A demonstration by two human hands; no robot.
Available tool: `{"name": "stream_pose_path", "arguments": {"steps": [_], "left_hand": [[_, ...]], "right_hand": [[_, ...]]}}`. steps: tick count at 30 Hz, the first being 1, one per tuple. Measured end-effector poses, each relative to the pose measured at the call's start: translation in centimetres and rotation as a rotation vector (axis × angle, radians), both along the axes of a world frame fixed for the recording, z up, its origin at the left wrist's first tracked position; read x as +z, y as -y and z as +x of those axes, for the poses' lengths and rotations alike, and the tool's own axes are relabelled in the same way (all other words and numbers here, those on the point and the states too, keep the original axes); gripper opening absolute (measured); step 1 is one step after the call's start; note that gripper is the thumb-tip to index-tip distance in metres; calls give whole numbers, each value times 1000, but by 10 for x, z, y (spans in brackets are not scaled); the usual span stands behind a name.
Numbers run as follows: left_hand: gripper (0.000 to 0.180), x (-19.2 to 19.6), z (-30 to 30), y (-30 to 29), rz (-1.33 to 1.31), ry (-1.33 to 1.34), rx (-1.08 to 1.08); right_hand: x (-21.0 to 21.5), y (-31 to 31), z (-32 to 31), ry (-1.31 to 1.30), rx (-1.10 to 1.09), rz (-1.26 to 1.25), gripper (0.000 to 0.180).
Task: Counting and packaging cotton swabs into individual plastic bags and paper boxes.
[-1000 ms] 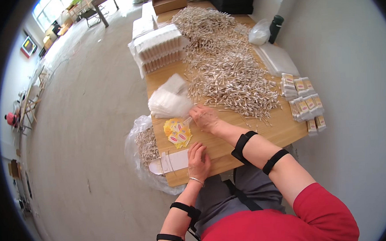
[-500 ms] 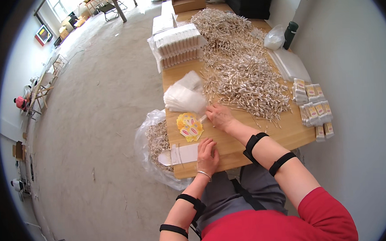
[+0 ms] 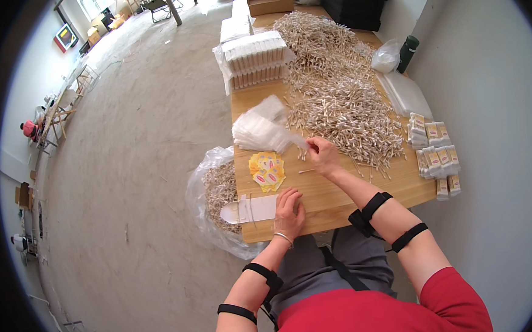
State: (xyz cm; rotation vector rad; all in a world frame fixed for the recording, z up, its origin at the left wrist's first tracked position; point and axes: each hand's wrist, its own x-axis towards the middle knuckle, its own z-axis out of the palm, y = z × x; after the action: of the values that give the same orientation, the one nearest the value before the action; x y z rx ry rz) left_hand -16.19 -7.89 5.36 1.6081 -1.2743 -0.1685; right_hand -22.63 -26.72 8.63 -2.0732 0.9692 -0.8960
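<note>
Your right hand [image 3: 324, 156] has a thin translucent bag [image 3: 299, 141] pinched by one end, the other end reaching to the bag stack [image 3: 253, 130]. Your left hand [image 3: 290, 214] rests at the white strip's [image 3: 264, 208] right end, can't tell if it's gripping. Yellow labels [image 3: 266, 172] sit between strip and stack, swab pile [image 3: 351, 112] just past your right hand, filled packs [image 3: 439, 158] further right.

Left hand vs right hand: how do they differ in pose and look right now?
- Left hand rests at the end of the white strip; right hand pinches a plastic bag.
- Left hand is nearer the table's front edge; right hand is farther in, beside the cotton swabs.
- Left hand has a bracelet at its wrist; right hand shows none.

Shared: both ungloved, with black straps on the arms.
</note>
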Motion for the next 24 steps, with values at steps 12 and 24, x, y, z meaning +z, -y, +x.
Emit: {"name": "stream_pose_path", "arguments": {"steps": [12,24], "left_hand": [[26,-3,-1,-2,-20,-29,14],[26,-2,1,-3,-25,-46,24]], "right_hand": [[-4,-15,15,-193,6,112,14],[1,-10,5,-219,115,237,13]]}}
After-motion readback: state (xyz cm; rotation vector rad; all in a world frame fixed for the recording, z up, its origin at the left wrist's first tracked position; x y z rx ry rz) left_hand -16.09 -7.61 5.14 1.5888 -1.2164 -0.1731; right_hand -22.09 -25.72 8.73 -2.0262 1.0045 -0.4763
